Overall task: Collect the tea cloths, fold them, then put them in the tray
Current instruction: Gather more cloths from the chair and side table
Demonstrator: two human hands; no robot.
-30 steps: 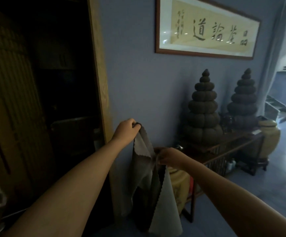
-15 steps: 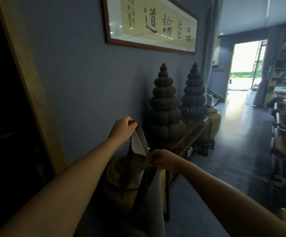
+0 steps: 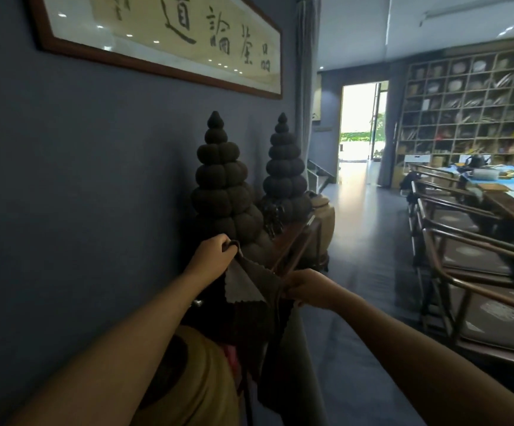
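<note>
While both hands (image 3: 211, 256) pinch, tea cloths (image 3: 258, 290) hang lengthwise (downward).

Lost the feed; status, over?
Left hand and right hand both grip hanging grey-brown tea cloths. Unfolded. No tray seen. Dark wooden chairs right.

Grey-brown tea cloths (image 3: 258, 290), zigzag-edged, hanging bunched in mid-air, upper corners raised

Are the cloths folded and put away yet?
Not yet. Collecting looks done: the left hand and right hand both hold the cloths, which hang down unfolded. Folding remains, then the tray, which isn't in view.
</note>
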